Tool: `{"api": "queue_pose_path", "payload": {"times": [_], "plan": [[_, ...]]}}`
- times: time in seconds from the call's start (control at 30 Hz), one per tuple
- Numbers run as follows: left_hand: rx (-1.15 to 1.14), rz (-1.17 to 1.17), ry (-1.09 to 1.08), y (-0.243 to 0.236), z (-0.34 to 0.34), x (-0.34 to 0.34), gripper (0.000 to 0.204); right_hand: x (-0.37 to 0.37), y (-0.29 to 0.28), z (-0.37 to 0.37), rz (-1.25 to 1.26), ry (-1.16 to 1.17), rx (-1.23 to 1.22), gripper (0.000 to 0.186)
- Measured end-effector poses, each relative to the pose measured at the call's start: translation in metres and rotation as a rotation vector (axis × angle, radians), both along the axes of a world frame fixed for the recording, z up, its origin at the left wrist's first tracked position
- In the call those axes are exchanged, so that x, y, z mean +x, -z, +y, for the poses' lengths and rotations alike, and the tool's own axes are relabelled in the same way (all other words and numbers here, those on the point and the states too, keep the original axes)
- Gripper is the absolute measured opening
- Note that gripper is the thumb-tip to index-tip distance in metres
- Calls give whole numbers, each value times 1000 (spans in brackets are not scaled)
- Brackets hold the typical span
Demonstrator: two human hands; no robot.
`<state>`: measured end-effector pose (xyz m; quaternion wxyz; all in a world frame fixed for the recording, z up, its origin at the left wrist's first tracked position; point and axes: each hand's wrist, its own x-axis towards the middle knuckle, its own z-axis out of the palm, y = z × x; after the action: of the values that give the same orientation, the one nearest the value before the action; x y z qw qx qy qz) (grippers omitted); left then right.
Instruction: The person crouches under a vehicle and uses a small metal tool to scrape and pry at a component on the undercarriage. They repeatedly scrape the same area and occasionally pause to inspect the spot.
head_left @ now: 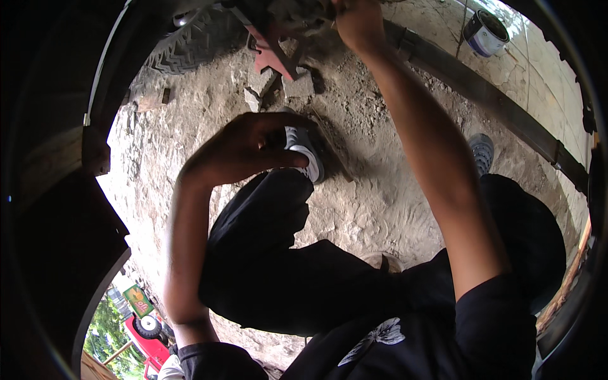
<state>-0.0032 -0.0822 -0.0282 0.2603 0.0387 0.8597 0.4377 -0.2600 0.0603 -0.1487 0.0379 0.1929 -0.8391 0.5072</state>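
My left hand [250, 149] hovers above my left shoe [305, 155], its thumb and fingers apart with nothing between them. At the top edge, my right hand [358, 24] reaches up with curled fingers against a dark, dirt-covered part [307, 16]. What those fingers grip is hidden at the edge of the picture. Just left of that part, a red metal stand [273, 56] rests by broken concrete blocks [297, 83] on the dirt ground.
A large treaded tyre [190, 45] is at the upper left. A long dark beam [487, 95] slants down the right side, with an open paint can [486, 33] beyond it. Dark bodywork [50, 209] fills the left. A red vehicle [147, 339] stands outside, lower left.
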Motion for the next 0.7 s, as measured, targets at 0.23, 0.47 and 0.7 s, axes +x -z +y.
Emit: {"api": "queue_pose_path", "payload": {"times": [0.23, 0.47, 0.7], "plan": [[-109, -114, -112, -1, 6, -13, 59, 49, 16, 11, -39, 203, -424, 25], [-30, -111, -104, 17, 5, -15, 60, 35, -4, -5, 197, 231, -266, 26], [-89, 35, -238, 22, 7, -18, 53, 147, 13, 14, -409, -13, -717, 33]]}}
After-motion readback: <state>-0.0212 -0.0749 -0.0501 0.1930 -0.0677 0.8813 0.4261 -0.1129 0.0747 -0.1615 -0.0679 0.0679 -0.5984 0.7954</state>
